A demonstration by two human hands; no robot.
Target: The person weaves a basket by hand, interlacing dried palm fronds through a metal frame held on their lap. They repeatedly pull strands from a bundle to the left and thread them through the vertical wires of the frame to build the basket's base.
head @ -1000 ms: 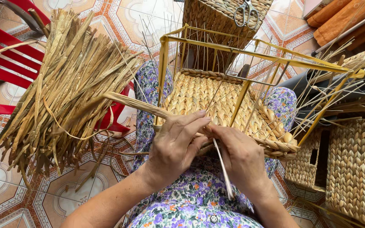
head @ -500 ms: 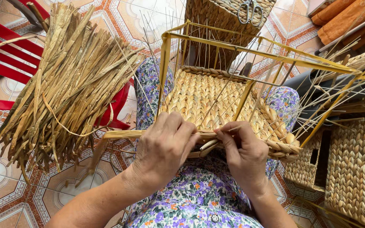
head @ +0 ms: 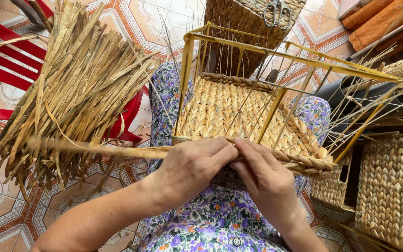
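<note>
Head view looks down on our lap, where a half-woven basket (head: pixel 239 112) rests on our flowered dress (head: pixel 220 224). Its woven base is done, and a yellow frame (head: pixel 276 56) rises above it with thin wire-like stakes standing up all round.

Our left hand (head: pixel 190 170) is curled at the near edge of the basket, fingers closed around a long flat straw strand (head: pixel 99 149) that runs out to the left, across the floor tiles. Our right hand (head: pixel 264 175) sits just beside the left, touching it at the fingertips, with its fingers bent over the same near rim and pinching the weave there. We cannot tell whether the right hand grips the strand itself or only the rim, since the fingertips hide the spot.

A big bundle of dry straw (head: pixel 66 88) lies to our left on a red chair (head: pixel 5 65), well apart from the hands but touched by the strand's far end. Beyond the frame stands a taller finished basket (head: pixel 239 23) with scissors (head: pixel 278 11) lying on top. Two more woven baskets (head: pixel 388 186) stand at the right, near our knee. A black tube (head: pixel 350 91) lies behind the stakes at the right.
</note>
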